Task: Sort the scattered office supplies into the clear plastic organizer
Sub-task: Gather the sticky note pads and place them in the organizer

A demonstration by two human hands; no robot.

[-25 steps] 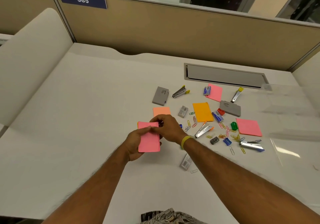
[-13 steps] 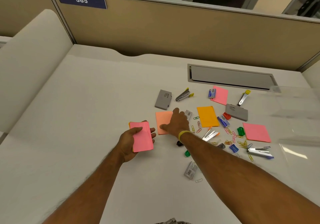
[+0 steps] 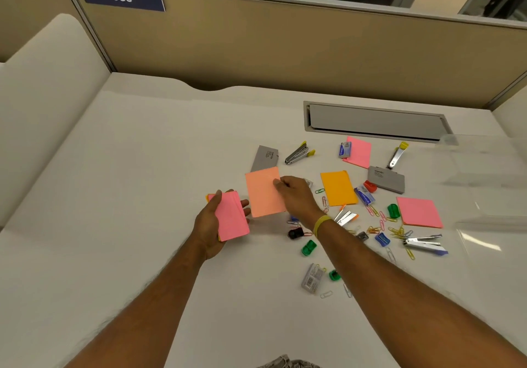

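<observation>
The left grip (image 3: 206, 226) is closed around a pink pad (image 3: 232, 219) of sticky notes, thumb over the top edge and fingertips showing past the right edge; a sliver of orange shows under the pink sheets. It is held above the surface (image 3: 128, 182), left of the scattered supplies.

The right grip (image 3: 296, 198), with a yellow wristband (image 3: 320, 223) on its wrist, pinches the right edge of a peach pad (image 3: 261, 196) between thumb and fingers. That pad is just beside the pink one and its far corner overlaps a grey box (image 3: 265, 158) (whether it is lifted clear or only tilted I cannot tell).

To the right, an orange pad (image 3: 338, 188) lies flat near the wrist, and two more pink pads lie farther off, one (image 3: 358, 152) near the grey hatch (image 3: 376, 122) and one (image 3: 419, 212) toward the right. Among them are a second grey box (image 3: 386, 179), small metal staplers (image 3: 299, 155), blue staple boxes (image 3: 365, 195), green plastic pieces (image 3: 308, 248) and loose coloured paper clips (image 3: 396, 229).

The clear organizer (image 3: 490, 168) stands at the far right of the surface, well apart from both hands; its compartments are too transparent to make out.
</observation>
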